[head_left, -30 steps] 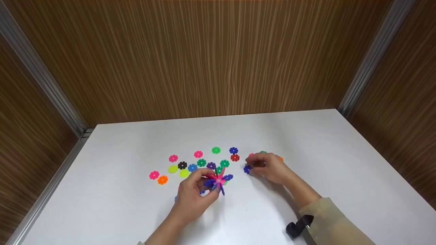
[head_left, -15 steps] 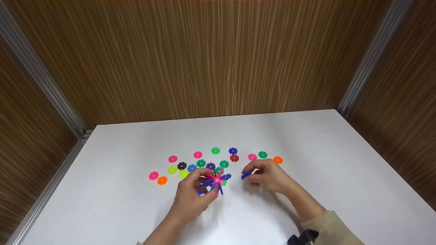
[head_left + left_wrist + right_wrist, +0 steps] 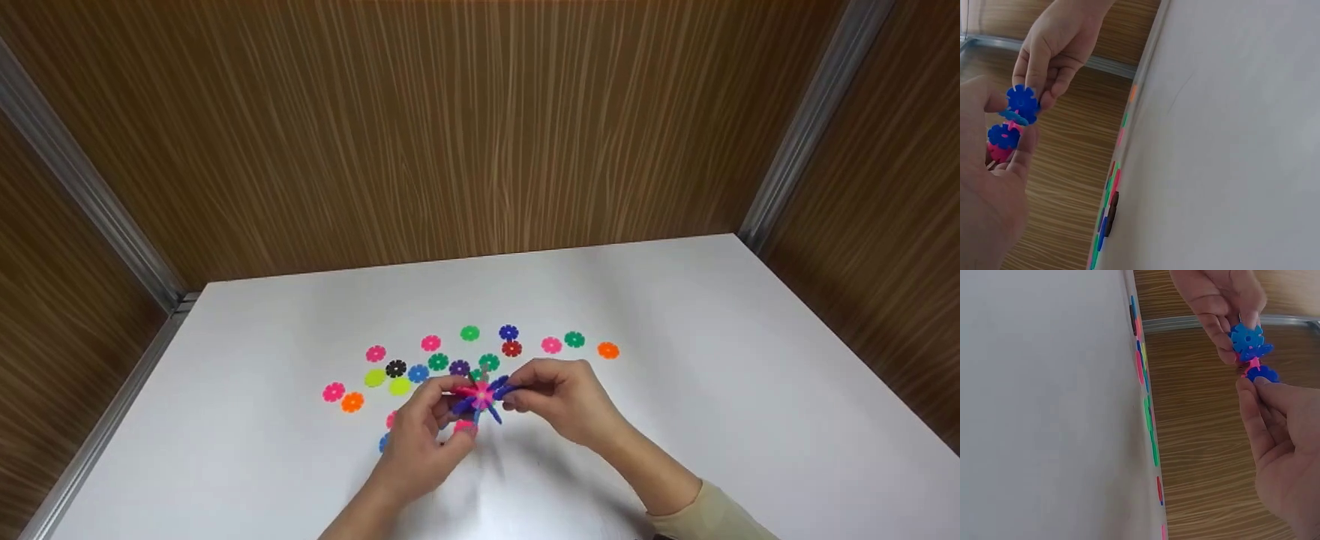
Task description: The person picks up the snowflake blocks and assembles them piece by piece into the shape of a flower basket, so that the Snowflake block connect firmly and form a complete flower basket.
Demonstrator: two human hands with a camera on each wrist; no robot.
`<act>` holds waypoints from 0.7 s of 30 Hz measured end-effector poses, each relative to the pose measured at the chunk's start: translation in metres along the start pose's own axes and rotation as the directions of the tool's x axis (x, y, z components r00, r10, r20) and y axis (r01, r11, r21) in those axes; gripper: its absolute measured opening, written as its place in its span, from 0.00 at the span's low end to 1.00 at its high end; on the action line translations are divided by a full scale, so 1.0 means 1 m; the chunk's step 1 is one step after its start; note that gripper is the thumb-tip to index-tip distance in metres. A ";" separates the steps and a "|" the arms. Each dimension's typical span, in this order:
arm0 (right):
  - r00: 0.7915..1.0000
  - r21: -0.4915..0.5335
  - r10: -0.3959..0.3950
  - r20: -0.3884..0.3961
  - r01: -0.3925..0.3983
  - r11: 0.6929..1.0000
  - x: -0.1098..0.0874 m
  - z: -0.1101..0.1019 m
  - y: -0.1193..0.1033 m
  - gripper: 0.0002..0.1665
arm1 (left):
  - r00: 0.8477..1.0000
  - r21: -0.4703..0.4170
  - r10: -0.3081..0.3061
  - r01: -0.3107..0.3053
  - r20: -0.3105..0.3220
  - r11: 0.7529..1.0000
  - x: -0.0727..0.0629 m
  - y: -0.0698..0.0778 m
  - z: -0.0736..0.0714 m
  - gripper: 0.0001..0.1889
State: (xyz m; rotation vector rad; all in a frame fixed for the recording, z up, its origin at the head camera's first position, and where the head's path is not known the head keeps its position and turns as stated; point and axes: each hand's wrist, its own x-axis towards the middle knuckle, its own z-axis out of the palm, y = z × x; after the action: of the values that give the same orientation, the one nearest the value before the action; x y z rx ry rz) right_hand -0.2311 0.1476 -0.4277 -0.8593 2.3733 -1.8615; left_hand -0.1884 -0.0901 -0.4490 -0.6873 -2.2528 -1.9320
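Observation:
My left hand (image 3: 420, 442) holds a cluster of interlocked notched plastic discs (image 3: 482, 395) above the white table, pinched between thumb and fingers. Its centre is bright pink, with blue discs standing out around it. My right hand (image 3: 574, 409) pinches a dark blue disc (image 3: 1261, 373) against the cluster's right side. In the left wrist view, the right fingertips meet the dark blue disc's edge (image 3: 1021, 98), close to a lighter blue disc (image 3: 1014, 117). The right wrist view shows both hands' fingertips near each other, partly covering the cluster.
Several loose notched discs lie flat on the white table (image 3: 262, 360) beyond and left of my hands, including a black disc (image 3: 396, 368), a red disc (image 3: 511, 349) and an orange disc (image 3: 608, 350). A wood-grain panel (image 3: 480, 135) stands behind the table.
My right hand has picked a dark blue disc up from the table and moved left to the cluster. My left hand keeps holding the cluster in nearly the same spot.

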 end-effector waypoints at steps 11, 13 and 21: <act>1.000 -0.013 -0.003 -0.009 0.002 1.000 -0.003 0.003 -0.002 0.05 | 0.997 0.039 0.037 -0.034 -0.072 0.999 0.000 -0.001 -0.001 0.16; 1.000 -0.007 -0.014 0.000 0.014 1.000 -0.003 0.004 -0.001 0.05 | 0.997 0.044 0.035 -0.032 -0.070 0.999 0.000 0.000 -0.001 0.16; 1.000 0.011 -0.019 0.012 0.019 1.000 -0.004 0.003 0.004 0.05 | 0.996 0.094 0.053 -0.047 -0.065 0.994 -0.001 0.000 0.002 0.16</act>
State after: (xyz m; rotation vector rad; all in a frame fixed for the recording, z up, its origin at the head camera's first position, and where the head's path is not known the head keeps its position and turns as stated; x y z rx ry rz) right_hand -0.2281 0.1469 -0.4333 -0.8933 2.3536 -1.8692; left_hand -0.1873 -0.0884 -0.4496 -0.6506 -2.2461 -1.7886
